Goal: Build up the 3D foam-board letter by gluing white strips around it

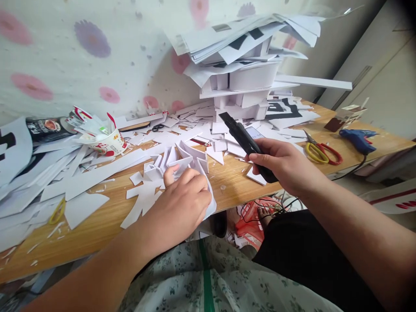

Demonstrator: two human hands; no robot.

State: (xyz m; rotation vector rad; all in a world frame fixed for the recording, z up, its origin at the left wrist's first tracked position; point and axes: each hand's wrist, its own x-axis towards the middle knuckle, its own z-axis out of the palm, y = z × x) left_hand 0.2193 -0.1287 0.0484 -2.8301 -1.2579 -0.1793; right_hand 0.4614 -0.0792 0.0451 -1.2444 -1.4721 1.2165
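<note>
In my right hand (pixel 277 162) is a black utility knife (pixel 240 136), its blade end pointing up and to the left above the table. My left hand (pixel 185 199) lies with curled fingers on a small white cardboard model piece (pixel 183 158) at the table's front edge. Thin upright walls rise from that piece, and part of its base shows beside the knuckles. The fingertips of this hand are hidden. The knife and the model piece are apart. White cardboard offcuts (pixel 141 197) lie just left of the piece.
A white multi-level cardboard model (pixel 240 93) with stacked sheets on top stands behind. At right are scissors (pixel 321 151) with yellow and red handles and a blue glue gun (pixel 359 138). A paper cup (pixel 107 145) and yellow-handled tool (pixel 56 211) sit left. An orange basket (pixel 251 225) is below.
</note>
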